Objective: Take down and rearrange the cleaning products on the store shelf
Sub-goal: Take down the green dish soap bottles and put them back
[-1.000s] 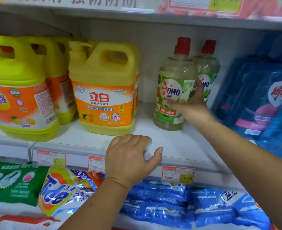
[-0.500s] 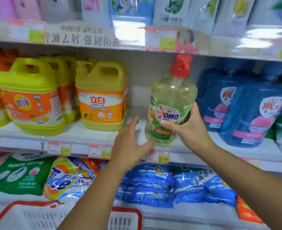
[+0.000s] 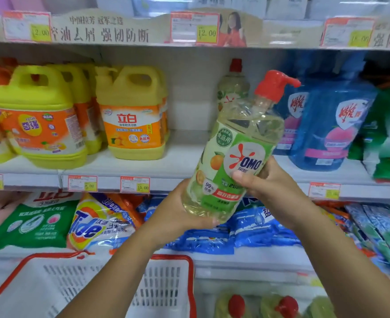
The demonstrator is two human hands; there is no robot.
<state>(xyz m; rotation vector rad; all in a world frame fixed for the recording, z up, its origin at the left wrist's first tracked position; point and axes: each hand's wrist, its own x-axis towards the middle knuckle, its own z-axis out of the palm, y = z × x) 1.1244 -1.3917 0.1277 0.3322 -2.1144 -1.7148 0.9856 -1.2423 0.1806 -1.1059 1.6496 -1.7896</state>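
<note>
You hold the OMO bottle [image 3: 232, 161] off the shelf [image 3: 143, 171], tilted right, red pump top far. Your left hand [image 3: 180, 214] cups its base from below; your right hand [image 3: 272, 184] wraps its right side, thumb pressed on the label. A second OMO bottle [image 3: 233, 88] stands far behind. A white basket [image 3: 166, 283] sits near, lower left.
</note>
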